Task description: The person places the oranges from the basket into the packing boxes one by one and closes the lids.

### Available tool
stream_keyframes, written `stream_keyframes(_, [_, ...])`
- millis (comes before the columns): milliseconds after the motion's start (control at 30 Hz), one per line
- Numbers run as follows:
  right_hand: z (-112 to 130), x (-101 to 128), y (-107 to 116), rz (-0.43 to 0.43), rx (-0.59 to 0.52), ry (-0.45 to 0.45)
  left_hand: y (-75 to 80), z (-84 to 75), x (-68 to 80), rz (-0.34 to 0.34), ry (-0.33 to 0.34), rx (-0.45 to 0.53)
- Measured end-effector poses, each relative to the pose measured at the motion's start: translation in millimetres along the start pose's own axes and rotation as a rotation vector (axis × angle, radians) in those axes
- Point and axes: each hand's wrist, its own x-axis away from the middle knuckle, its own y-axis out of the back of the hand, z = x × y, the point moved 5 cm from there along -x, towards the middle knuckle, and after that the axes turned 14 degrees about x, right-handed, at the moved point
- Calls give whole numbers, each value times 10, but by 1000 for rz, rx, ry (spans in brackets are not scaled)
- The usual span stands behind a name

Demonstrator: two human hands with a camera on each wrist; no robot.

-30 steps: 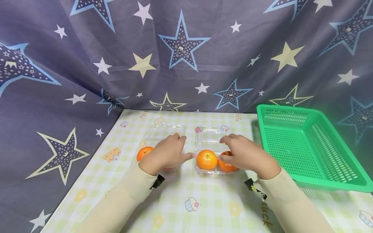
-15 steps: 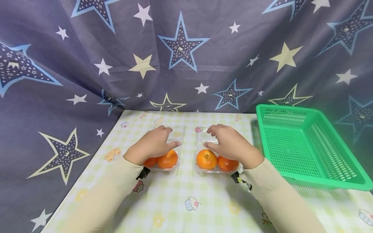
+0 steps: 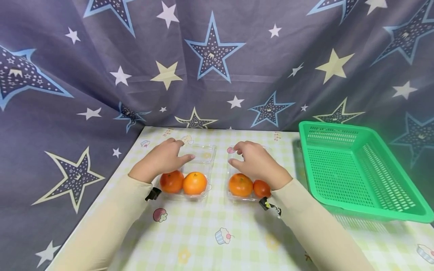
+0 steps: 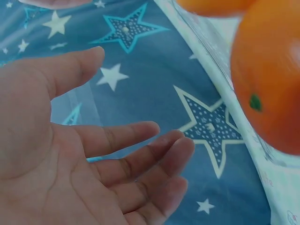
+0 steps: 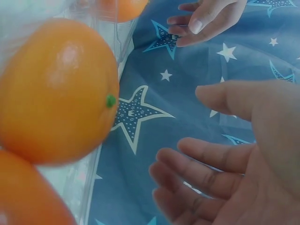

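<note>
Two clear plastic clamshell boxes lie with lids folded back, side by side in the head view. In the left box point(image 3: 211, 165) sit two oranges, a left one point(image 3: 171, 181) and a right one point(image 3: 194, 183). The right box point(image 3: 232, 170) also bears two, a larger-looking orange point(image 3: 240, 184) and another point(image 3: 261, 188) partly hidden by the right wrist. My left hand point(image 3: 162, 158) hovers over the left box's outer side, fingers relaxed and palm bare point(image 4: 93, 145). Above the right box's hinge and lid is my right hand point(image 3: 255, 162), holding nothing, fingers loosely bent.
A green plastic basket point(image 3: 339, 207) with slotted sides stands on the right of the table. A checked cloth point(image 3: 190, 233) with printed cakes and fruit covers the tabletop. Behind and to the left hangs a dark curtain point(image 3: 210, 98) patterned with stars.
My left hand has drawn left and farther back, uncovering both oranges in the left box. The right hand has shifted left and back across the right box. Boxes and basket stay in place.
</note>
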Motion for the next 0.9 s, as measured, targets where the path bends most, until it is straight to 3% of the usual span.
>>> stream_keyframes(200, [58,-166,-74,-2,-71,-10,24,156,-74,-7,2,23])
stream_keyframes(500, [160,-291,-183,52,-202,-119,13,377,-134,21,53,61])
stream_keyframes(900, [331,-424,-329,100,-322,-145,62,589,-203,-37,79,89])
